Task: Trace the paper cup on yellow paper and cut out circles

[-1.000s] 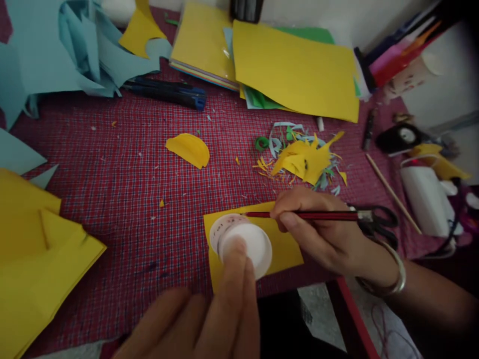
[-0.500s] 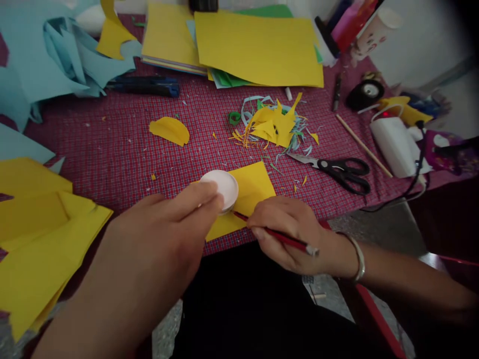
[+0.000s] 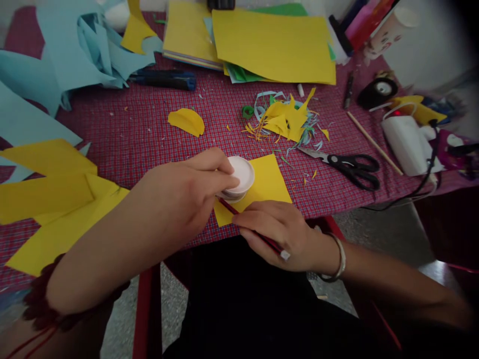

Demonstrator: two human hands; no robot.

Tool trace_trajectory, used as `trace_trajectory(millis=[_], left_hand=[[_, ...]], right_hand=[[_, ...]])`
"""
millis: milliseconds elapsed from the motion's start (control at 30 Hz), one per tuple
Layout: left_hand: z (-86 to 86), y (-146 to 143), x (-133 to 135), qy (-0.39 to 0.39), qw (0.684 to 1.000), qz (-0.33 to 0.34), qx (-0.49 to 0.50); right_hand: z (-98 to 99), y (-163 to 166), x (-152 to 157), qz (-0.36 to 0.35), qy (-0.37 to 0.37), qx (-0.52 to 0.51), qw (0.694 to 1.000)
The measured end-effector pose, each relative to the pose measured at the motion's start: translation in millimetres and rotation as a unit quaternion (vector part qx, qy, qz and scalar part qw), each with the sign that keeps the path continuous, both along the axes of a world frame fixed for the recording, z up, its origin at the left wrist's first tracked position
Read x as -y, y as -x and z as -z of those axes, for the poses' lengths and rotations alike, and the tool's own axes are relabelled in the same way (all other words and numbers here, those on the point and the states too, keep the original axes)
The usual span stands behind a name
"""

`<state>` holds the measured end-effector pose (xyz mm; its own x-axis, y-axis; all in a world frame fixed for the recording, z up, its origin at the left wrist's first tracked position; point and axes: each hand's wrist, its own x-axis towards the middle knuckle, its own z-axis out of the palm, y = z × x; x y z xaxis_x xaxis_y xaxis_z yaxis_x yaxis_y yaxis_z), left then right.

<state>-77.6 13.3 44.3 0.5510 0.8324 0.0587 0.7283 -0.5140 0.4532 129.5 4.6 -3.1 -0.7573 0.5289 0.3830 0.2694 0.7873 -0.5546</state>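
A small white round cup-like piece (image 3: 243, 174) stands on a yellow paper sheet (image 3: 271, 182) at the table's near edge. My left hand (image 3: 190, 187) is closed on it, fingers over its top and side. Between the fingers of my right hand (image 3: 275, 229) is a dark red pencil (image 3: 267, 242), slanting with its point at the lower left side of the white piece. The pencil's tip is partly hidden near my left fingers.
Black-handled scissors (image 3: 348, 167) lie to the right, beside a pile of paper scraps (image 3: 286, 119). A blue utility knife (image 3: 164, 80) and stacked yellow paper (image 3: 277, 47) are at the back. Cut yellow sheets (image 3: 63, 214) lie left; a thin stick (image 3: 374, 142) and white charger-like box (image 3: 406, 142) lie right.
The pencil's point has moved left along the white piece's near edge, and my right hand with it. My left hand has turned over the piece. The whole view has shifted slightly.
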Motion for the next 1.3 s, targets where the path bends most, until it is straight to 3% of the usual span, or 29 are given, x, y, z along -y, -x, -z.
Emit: trace_trajectory(millis=[200,700,1067,1300], left_hand=[[7.3,2,-4,-0.034,0.999,0.012,0.006],[4.4,1,0,-0.025,0.999,-0.004,0.028],[6.4,1,3,0.008,0.996,-0.030,0.084],[6.9,2,2,-0.021,0.998,-0.028,0.058]], right_hand=[[2.2,6,-4,-0.011,-0.037,0.021,0.999],[-5.9,-30,-10,-0.027,0.060,-0.049,0.997],[-5.7,-58,-41,0.025,0.152,-0.068,0.986],[-4.5,-70,-45,0.110,0.209,-0.183,0.954]])
